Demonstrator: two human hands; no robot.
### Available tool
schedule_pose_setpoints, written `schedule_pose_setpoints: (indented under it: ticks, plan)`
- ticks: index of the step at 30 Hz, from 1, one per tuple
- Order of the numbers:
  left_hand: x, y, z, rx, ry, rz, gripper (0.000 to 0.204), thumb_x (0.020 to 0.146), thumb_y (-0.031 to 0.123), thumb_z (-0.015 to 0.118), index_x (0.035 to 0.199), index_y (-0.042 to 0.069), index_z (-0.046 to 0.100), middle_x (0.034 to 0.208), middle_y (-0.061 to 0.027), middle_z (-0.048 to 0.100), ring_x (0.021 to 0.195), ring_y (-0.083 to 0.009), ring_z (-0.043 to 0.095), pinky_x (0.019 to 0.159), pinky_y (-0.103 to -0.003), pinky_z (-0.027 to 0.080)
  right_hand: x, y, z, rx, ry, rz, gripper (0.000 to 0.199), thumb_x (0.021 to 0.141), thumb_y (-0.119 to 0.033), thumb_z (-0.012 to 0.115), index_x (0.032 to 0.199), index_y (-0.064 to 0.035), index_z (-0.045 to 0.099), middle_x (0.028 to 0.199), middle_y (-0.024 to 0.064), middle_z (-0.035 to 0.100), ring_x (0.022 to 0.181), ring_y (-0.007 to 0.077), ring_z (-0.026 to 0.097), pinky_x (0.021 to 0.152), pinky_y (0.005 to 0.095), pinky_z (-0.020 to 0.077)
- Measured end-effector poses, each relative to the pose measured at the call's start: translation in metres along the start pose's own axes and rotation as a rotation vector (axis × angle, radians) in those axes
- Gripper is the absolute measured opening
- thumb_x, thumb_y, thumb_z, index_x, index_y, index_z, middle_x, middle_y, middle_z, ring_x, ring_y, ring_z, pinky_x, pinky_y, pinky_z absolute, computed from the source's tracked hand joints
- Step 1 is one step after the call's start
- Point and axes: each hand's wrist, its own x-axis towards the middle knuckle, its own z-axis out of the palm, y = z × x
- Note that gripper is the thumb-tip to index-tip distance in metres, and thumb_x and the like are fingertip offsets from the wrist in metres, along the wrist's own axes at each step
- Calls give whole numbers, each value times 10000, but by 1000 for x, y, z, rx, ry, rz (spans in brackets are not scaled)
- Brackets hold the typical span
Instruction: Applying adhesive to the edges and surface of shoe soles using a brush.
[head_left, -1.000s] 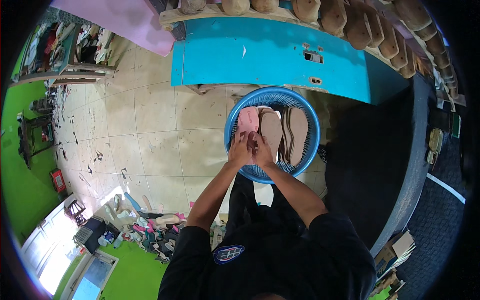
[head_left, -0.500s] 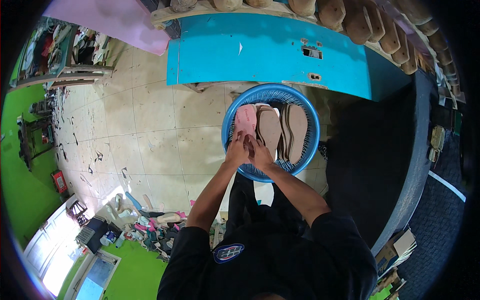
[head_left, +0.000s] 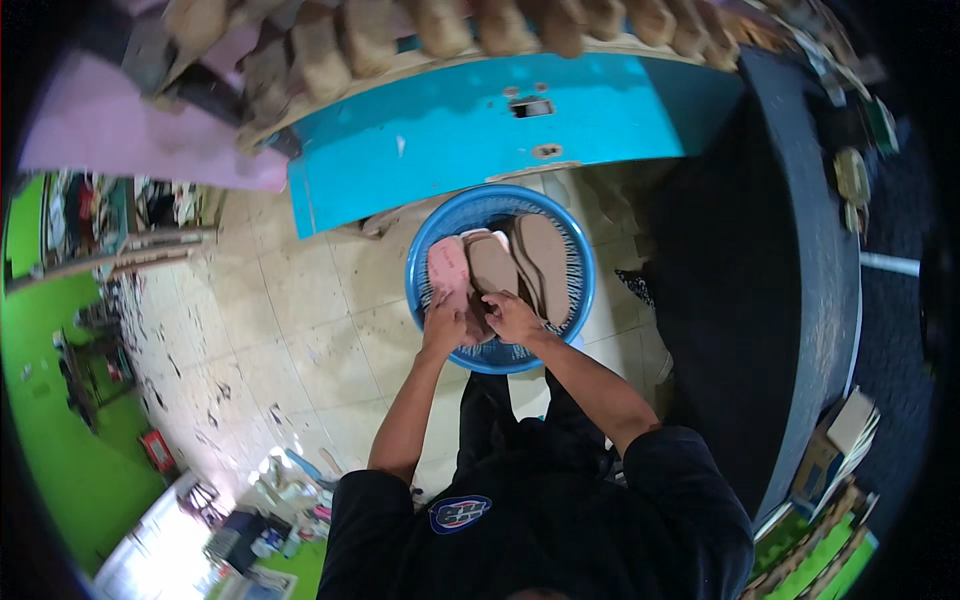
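A round blue plastic basket [head_left: 588, 262] holds shoe soles lying side by side. At its left is a pink insole [head_left: 447, 260] with printing on it. My left hand [head_left: 444, 326] grips the near end of that insole, its fingers bent over it. Beside it lies a brown sole [head_left: 492, 264], and my right hand [head_left: 514, 320] has its fingers curled on this sole's near edge. Farther right, larger tan soles [head_left: 543, 262] are stacked and untouched. The fingertips of both hands are partly hidden among the soles.
Behind the basket stands a turquoise panel [head_left: 440, 135], with wooden shoe lasts [head_left: 440, 28] in a row above it. A dark table [head_left: 740, 300] bounds the right side. Scraps litter the tiled floor [head_left: 300, 290] to the left.
The view has turned and shifted, so the basket appears farther left. My hands have moved apart: the right one has gone from the pink insole to the brown sole.
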Motion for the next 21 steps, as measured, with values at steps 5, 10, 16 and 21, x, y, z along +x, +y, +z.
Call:
schedule_pose_setpoints:
  ticks: [5,10,16,21]
  plan:
    - [-1,61,-1,43,32,134,396,847,95,590,1239,35,589,1336,-258,507,1211,-428,521,1049,-456,424,-66,15,-55,231,342,-113,313,819,-65,620,1126,-9,642,1001,171,671,862,278,684,793,367,549]
    - [1,165,18,-48,-11,335,360,860,84,594,1215,28,606,1259,-211,557,1149,-370,567,1021,-410,444,-173,45,-121,344,632,-121,278,872,-54,599,1142,-10,648,1023,119,687,919,218,672,807,330,546]
    - [-7,308,54,-363,-143,499,318,874,-4,555,1185,9,619,1236,-151,592,1102,-269,616,926,-357,509,-326,73,-191,397,1122,-148,234,868,-28,617,1096,-14,667,1000,115,688,889,230,682,798,322,549]
    - [-53,434,107,-498,-371,650,269,931,-8,535,1187,-46,608,1256,-142,590,1109,-228,627,977,-323,489,-462,112,-208,465,1528,-167,172,905,14,598,1059,11,673,955,101,690,867,168,692,779,286,553]
